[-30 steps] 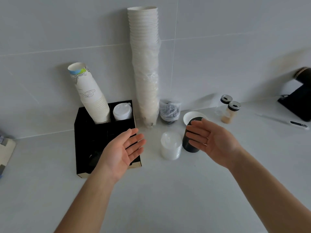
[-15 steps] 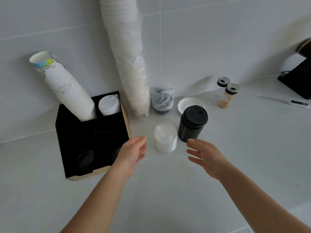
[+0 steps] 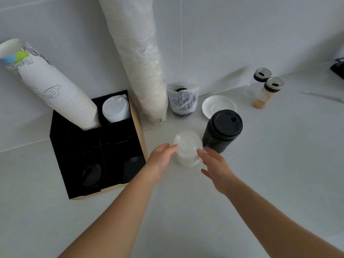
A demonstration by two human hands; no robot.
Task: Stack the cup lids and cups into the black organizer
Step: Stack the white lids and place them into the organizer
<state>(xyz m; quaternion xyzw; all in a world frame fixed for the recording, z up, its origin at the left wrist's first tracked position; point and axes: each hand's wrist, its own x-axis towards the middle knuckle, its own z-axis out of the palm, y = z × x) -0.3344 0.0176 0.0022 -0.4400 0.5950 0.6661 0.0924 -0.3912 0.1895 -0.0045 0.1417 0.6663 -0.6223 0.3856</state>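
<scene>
Lids, clear ones in a single short stack [image 3: 188, 152], stand on the white counter [image 3: 260, 164] just right of the black organizer [image 3: 96, 146], touching or nearly touching one stack of black lids [image 3: 222, 131]. The left hand [image 3: 160, 162] reaches in from the left with straight fingers, tips at the clear stack's upper edge; the right hand [image 3: 216, 167] comes from the right, fingers spread and relaxed, gripping nothing. Inside the organizer: one leaning stack of printed paper cups [image 3: 48, 86], one stack of white lids [image 3: 116, 108], one black lid [image 3: 92, 175] in a front compartment. Against the wall lean one tall wrapped sleeve of cups [image 3: 141, 58] and one bagged bundle of black lids [image 3: 183, 99]. Beyond sit one saucer [image 3: 214, 104] and two shaker jars [image 3: 264, 88].
</scene>
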